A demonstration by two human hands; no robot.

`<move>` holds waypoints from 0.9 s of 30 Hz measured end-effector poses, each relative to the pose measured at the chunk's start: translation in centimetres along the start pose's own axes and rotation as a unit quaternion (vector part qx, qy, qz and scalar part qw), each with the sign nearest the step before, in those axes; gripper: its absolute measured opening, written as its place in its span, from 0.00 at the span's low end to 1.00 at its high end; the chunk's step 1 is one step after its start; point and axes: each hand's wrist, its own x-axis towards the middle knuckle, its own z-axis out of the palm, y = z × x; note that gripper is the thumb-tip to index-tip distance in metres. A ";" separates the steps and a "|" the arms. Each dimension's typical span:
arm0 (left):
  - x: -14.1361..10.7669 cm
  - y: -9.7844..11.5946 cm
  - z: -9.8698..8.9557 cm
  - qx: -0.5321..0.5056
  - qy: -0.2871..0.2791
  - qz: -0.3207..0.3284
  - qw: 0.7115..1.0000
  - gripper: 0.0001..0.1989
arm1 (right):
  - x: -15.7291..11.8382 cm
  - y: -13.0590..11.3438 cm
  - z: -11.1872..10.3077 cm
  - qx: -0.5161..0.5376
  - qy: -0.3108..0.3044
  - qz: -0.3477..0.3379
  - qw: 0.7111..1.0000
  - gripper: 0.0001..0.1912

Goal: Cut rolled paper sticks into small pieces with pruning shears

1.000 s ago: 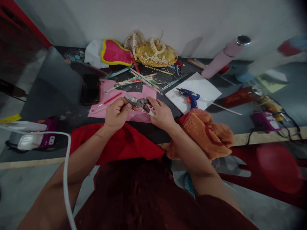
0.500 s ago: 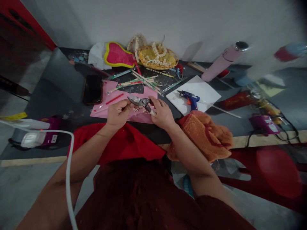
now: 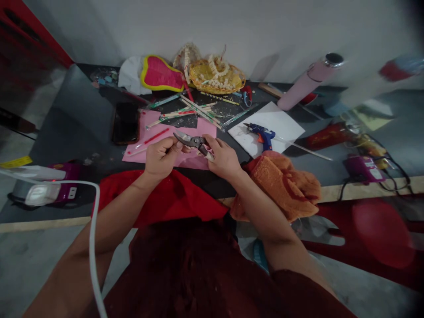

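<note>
Head view, right grip (image 3: 225, 158) clamped on pruning shears (image 3: 196, 141), left grip (image 3: 160, 157) pinched beside them

A plain grey wall (image 3: 251, 26) rises behind a long, dark-topped table (image 3: 74, 117) with a pale strip along its near edge. Below is a grey, faintly mottled floor (image 3: 29, 260). A red chair (image 3: 380, 232) stands at lower right; another red furnishing (image 3: 48, 40) is cut off at upper left. Dim light casts soft shadows on the wall.
</note>
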 end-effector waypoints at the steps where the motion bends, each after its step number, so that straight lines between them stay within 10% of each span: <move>1: 0.0 0.0 0.0 0.001 0.001 0.003 1.000 0.14 | -0.1 -0.1 0.0 -0.005 -0.003 0.004 1.000 0.25; 27: -0.2 -1.2 -0.4 -0.045 -0.057 -0.030 0.997 0.18 | 0.4 1.6 0.2 0.019 -0.025 -0.051 0.998 0.35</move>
